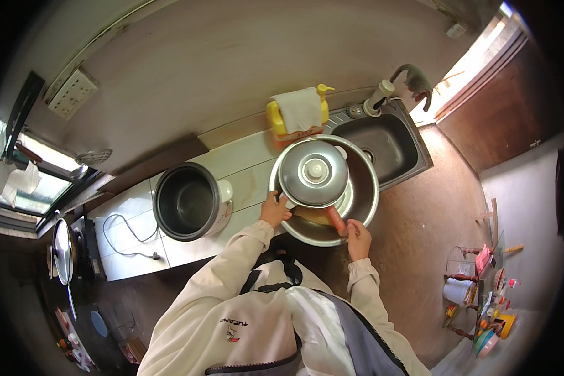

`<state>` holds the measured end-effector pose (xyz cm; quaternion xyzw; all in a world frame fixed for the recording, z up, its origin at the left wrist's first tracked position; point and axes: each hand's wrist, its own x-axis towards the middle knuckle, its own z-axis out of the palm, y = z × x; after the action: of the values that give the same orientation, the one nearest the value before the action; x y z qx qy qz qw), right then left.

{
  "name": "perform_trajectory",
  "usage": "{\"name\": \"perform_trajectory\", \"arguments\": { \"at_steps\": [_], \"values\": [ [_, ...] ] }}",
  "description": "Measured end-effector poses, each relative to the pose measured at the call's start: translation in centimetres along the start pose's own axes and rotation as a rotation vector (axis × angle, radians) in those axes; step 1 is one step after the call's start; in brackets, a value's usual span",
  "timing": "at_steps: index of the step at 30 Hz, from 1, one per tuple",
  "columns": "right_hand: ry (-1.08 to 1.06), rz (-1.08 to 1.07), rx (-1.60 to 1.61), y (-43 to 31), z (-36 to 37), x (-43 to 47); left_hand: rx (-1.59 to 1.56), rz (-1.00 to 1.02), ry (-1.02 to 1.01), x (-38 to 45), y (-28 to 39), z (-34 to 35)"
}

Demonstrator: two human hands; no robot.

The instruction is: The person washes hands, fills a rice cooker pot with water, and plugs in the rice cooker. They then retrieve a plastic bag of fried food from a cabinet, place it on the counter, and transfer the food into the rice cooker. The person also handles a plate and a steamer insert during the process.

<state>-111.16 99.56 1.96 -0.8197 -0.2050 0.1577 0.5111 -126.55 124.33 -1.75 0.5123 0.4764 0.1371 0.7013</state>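
Note:
A large metal basin stands at the counter's right part, overlapping the sink's left edge. In it rests a steel pot with a domed lid, white side handles and a pale knob. My left hand is at the pot's lower left, its fingers at the handle and basin rim; whether they grip is unclear. My right hand holds the end of a red cylindrical thing, perhaps a handle, over the basin's near rim. Something tan, partly hidden, lies in the basin below the pot. An uncovered rice cooker stands to the left.
Behind the basin, a cloth drapes a yellow pump container. The sink and its faucet are on the right. A cord with a plug lies on the tiles; a lidded pan stands far left.

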Motion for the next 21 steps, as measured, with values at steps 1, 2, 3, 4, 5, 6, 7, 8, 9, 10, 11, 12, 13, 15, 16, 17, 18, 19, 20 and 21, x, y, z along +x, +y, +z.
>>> {"name": "perform_trajectory", "arguments": {
  "at_steps": [1,2,3,4,5,6,7,8,9,10,11,12,13,15,16,17,18,19,20,21],
  "values": [
    [0.009,0.02,0.003,-0.8,0.5,-0.1,0.017,0.024,-0.004,-0.3,0.2,-0.1],
    [0.028,-0.004,0.003,-1.6,0.9,-0.3,0.02,0.022,-0.023,-0.7,0.4,-0.5],
    [0.054,0.046,0.04,-2.6,1.7,-0.3,0.046,0.049,0.003,-1.3,0.5,-0.8],
    [0.041,-0.041,0.07,-3.6,2.3,-0.5,0.098,0.109,-0.032,-2.0,0.7,-1.4],
    [0.023,-0.086,0.109,-4.6,3.0,-0.7,0.136,0.118,-0.053,-3.0,0.8,-2.4],
    [-0.063,0.019,0.187,-5.6,3.8,-1.1,0.158,0.232,-0.104,-4.5,0.8,-3.6],
    [-0.13,0.081,0.267,-6.5,5.2,-1.4,0.155,0.264,-0.158,-6.1,0.9,-5.0],
    [-0.236,0.029,0.199,-7.4,6.4,-1.8,0.237,0.506,-0.101,-7.9,1.1,-6.4],
    [-0.339,-0.033,0.149,-8.1,7.6,-2.3,0.284,0.579,0.028,-9.8,1.2,-8.0],
    [-0.483,0.015,0.161,-8.7,9.4,-2.5,0.325,0.648,0.145,-11.7,1.4,-10.2],
    [-0.62,0.109,0.153,-9.2,11.3,-2.8,0.365,0.714,0.256,-13.1,1.7,-12.6],
    [-0.693,0.186,0.248,-9.7,13.4,-3.3,0.337,0.675,0.4,-14.3,2.0,-15.4],
    [-0.774,0.226,0.238,-10.3,15.5,-3.4,0.305,0.629,0.547,-15.4,2.1,-18.4],
    [-0.834,0.154,0.272,-11.9,19.7,-3.6,0.333,0.536,0.841,-16.5,2.3,-23.9],
    [-0.859,0.173,0.29,-12.8,21.9,-3.5,0.385,0.429,0.879,-16.9,2.2,-26.7],
    [-0.845,0.199,0.275,-13.8,24.0,-3.4,0.458,0.312,0.93,-16.9,2.0,-28.8],
    [-0.835,0.178,0.209,-14.8,25.8,-3.1,0.457,0.315,0.897,-16.6,1.6,-30.0],
    [-0.823,0.131,0.129,-15.6,27.3,-2.8,0.458,0.298,0.868,-16.1,1.2,-31.0],
    [-0.81,0.097,0.045,-16.3,28.5,-2.6,0.464,0.223,0.833,-15.6,0.8,-31.8],
    [-0.804,0.059,-0.03,-16.8,29.3,-2.4,0.483,0.237,0.793,-15.1,0.4,-32.3]
  ]
}}
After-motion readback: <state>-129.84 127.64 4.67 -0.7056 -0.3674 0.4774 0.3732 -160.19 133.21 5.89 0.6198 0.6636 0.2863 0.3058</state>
